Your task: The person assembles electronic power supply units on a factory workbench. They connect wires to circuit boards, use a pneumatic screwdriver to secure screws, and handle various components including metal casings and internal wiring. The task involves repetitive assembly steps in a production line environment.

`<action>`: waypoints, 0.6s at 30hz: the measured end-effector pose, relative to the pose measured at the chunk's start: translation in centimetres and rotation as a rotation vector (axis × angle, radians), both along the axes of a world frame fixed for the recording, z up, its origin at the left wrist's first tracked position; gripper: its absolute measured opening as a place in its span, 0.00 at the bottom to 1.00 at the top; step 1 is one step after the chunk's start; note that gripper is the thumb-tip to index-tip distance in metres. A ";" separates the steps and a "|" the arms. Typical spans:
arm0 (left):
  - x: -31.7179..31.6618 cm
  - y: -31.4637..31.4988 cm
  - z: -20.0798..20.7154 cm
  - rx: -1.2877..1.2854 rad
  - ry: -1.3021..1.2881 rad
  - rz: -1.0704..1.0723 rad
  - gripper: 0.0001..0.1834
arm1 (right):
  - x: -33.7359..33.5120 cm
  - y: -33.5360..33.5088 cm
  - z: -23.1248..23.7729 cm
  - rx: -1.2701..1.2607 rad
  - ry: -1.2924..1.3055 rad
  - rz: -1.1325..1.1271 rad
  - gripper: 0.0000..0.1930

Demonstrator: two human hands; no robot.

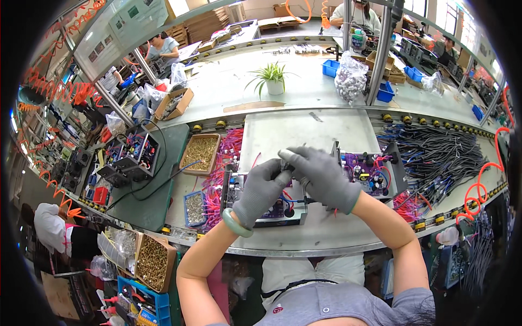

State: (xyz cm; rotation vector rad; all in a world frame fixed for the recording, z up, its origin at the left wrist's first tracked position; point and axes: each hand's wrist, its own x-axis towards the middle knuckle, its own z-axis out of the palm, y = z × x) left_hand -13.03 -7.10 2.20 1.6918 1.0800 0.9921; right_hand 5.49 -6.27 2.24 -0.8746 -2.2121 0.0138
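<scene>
Both my hands wear grey gloves and meet above an open metal chassis (298,215) with a purple circuit board and coloured wires. My left hand (256,193), with a pale green bangle at the wrist, is closed in a pinch at a small dark part (286,165). The fingers of my right hand (325,176) close on the same part from the other side. Gloves cover most of it, so its kind cannot be told. Close by my right hand stands a second chassis (371,173) with a purple board and dark end plates.
Left are a cardboard tray of brass-coloured fittings (200,154), a blue bin of small metal parts (194,209) and pink wires (230,145). Black cables (435,157) lie in a heap at right. A potted plant (275,84) stands beyond; other people work farther back.
</scene>
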 end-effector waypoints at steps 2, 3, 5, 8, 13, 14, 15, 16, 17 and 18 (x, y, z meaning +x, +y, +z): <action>0.3 -0.2 -0.2 0.018 -0.033 0.014 0.08 | 0.8 0.4 -0.2 0.129 -0.017 -0.046 0.19; 0.2 0.1 -0.3 0.067 0.071 0.053 0.08 | 1.2 0.5 0.1 0.153 -0.076 -0.087 0.11; -0.2 0.9 -1.0 0.312 0.346 0.046 0.08 | 1.5 0.6 -0.7 0.024 -0.084 -0.047 0.10; -0.1 1.6 -1.2 0.434 0.799 -0.005 0.09 | 1.5 0.7 -3.1 -0.164 -0.047 -0.071 0.14; 0.6 2.7 -1.6 0.303 1.222 -0.068 0.09 | 0.6 -1.0 -4.9 -0.535 0.102 -0.182 0.29; 0.7 3.0 -1.7 0.272 1.244 -0.072 0.09 | 0.6 -1.0 -5.1 -0.650 0.120 -0.206 0.30; 0.6 2.9 -1.7 0.279 1.219 -0.096 0.09 | 0.6 -1.2 -5.2 -0.654 0.090 -0.232 0.30; 0.5 2.9 -2.0 0.284 1.191 -0.089 0.09 | 0.5 -1.3 -5.1 -0.662 0.078 -0.240 0.30; 0.2 2.8 -2.2 0.288 1.164 -0.081 0.09 | 0.4 -1.3 -5.0 -0.670 0.065 -0.249 0.30; -0.1 2.7 -2.4 0.293 1.137 -0.073 0.09 | 0.4 -1.2 -5.0 -0.678 0.052 -0.257 0.29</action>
